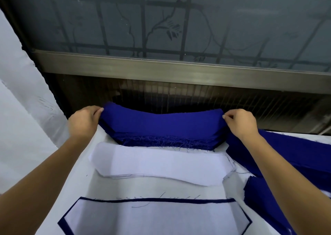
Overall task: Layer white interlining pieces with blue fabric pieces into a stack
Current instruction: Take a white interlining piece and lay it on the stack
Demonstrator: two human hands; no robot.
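- You may lift two plies instead of one. The blue piece you hold comes off the blue pile at the far edge of the bench. The pile's near side is thick with frayed threads that could snag the ply beneath and drag it along.
- The piece sags in the middle between your hands. Carried slack to the stack at the near edge, it could land creased or skewed, and the layers would no longer match edge to edge.
- To get there it has to cross the white pile in the middle of the bench. A low belly could brush the top sheets, which already fan out at the right end, and push them further out of line.
- The loose blue cloth along the right edge lies just beside your right wrist. Your forearm could catch it and pull it onto the work.
- Your left hand has its fingers curled, with thumb and fingertips pinching the left end of the blue piece and raising it off the pile.
- Your right hand does the same at the right end, fingers curled in a pinch on the cloth.
- The stack shows white on top, with a thin blue rim around it.
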